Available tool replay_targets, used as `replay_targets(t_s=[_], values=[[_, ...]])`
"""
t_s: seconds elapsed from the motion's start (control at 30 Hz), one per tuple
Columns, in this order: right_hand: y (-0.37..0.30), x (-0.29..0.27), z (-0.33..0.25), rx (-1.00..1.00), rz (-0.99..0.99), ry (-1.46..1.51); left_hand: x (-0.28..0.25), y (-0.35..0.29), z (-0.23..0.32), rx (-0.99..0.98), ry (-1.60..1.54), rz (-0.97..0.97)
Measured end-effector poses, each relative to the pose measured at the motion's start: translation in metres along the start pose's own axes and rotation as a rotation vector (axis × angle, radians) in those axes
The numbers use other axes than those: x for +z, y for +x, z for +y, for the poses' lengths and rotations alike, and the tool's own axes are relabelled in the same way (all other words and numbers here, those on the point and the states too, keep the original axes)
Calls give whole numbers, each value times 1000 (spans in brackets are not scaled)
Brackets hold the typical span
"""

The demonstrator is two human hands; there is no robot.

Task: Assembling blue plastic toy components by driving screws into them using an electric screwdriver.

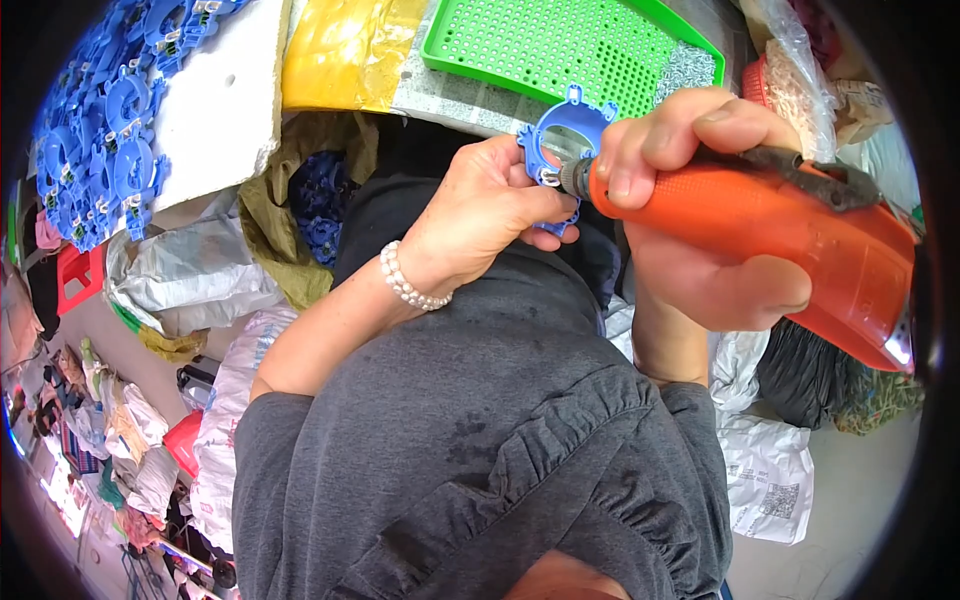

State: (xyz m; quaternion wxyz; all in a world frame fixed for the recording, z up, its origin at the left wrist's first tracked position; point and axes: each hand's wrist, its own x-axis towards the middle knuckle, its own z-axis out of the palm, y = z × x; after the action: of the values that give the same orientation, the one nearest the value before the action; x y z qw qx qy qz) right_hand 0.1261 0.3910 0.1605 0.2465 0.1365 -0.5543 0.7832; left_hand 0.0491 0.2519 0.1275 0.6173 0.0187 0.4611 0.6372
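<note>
My left hand (490, 200) pinches a blue plastic ring-shaped part (533, 150) with small lugs, in front of my body. My right hand (700, 200) is wrapped round an orange electric screwdriver (760, 230), which points left. Its tip meets the lower edge of the blue part, close to my left fingertips; the exact contact point is too small to make out. Just beyond the part lies a green perforated tray (540, 50), with a heap of small silvery screws (686, 72) at its right end.
Many similar blue parts (125, 130) are piled at the far left, beside a white foam board (215, 100). A yellow wrapped surface (350, 50) adjoins the tray. Below it, an olive sack (275, 210) holds more blue pieces. A black bag (800, 375) lies at right.
</note>
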Motion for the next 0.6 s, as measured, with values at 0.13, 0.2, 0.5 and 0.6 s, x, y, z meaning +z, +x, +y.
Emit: replay_targets(t_s=[0.13, 0.2, 0.5, 0.6], values=[[-7, 5, 7, -30, 15, 31, 1, -1, -7, 27, -7, 36], [-9, 8, 11, -43, 58, 31, 0, -2, -9, 45, -25, 59], [6, 4, -20, 26, -66, 34, -10, -4, -11, 41, 58, -41], [9, 6, -34, -8, 75, -25, -22, -8, -19, 22, 142, -89]])
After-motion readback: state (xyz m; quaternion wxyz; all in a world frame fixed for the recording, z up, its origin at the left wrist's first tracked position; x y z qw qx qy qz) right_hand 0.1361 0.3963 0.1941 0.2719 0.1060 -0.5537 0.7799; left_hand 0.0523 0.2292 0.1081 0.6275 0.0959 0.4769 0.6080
